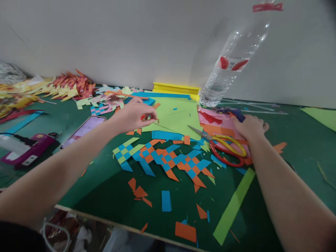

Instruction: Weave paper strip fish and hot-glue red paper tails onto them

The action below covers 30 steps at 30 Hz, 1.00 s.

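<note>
My left hand (139,113) is closed in a pinch above the light green paper sheets (181,113). Small red and green bits show at its fingers, too small to name. On the right, my right hand (252,126) is closed around the end of a dark blue tool (237,114), whose kind is unclear. Scissors (225,145) with red and yellow handles lie partly spread beside my right wrist. Nearer me is a row of woven blue, orange and green paper pieces (168,159) with pointed ends.
A clear plastic bottle (236,52) stands at the wall. To the left lie a phone (82,132), a purple power strip (30,150) and red-yellow folded paper (70,85). A green strip (233,206) and orange scraps (185,231) lie near the table's front edge (118,227).
</note>
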Each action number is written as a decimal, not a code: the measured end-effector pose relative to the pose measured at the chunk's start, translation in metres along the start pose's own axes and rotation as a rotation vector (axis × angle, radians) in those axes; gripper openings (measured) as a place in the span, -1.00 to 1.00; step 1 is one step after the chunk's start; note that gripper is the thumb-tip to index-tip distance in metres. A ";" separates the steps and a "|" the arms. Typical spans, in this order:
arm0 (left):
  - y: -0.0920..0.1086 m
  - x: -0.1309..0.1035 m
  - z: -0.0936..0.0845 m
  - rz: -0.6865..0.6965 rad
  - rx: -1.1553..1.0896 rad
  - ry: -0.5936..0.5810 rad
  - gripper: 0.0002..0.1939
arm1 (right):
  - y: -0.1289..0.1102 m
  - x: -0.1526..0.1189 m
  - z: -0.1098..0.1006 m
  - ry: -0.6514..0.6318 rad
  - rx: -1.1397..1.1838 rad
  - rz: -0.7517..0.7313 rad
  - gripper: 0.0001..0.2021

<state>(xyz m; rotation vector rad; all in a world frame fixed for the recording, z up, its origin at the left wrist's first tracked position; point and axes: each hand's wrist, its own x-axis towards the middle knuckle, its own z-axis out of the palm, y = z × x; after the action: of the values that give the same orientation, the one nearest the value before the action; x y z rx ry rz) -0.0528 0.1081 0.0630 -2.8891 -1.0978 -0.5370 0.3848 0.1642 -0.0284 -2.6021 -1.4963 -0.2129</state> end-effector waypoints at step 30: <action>-0.019 -0.155 -0.011 -0.417 0.248 -0.175 -0.74 | 0.002 0.002 0.006 -0.004 -0.024 -0.009 -0.33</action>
<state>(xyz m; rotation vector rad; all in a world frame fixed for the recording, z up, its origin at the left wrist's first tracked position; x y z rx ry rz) -0.1766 0.0214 0.0222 -2.5370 -1.6739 -0.1322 0.3877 0.1661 -0.0337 -2.6165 -1.5164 -0.2287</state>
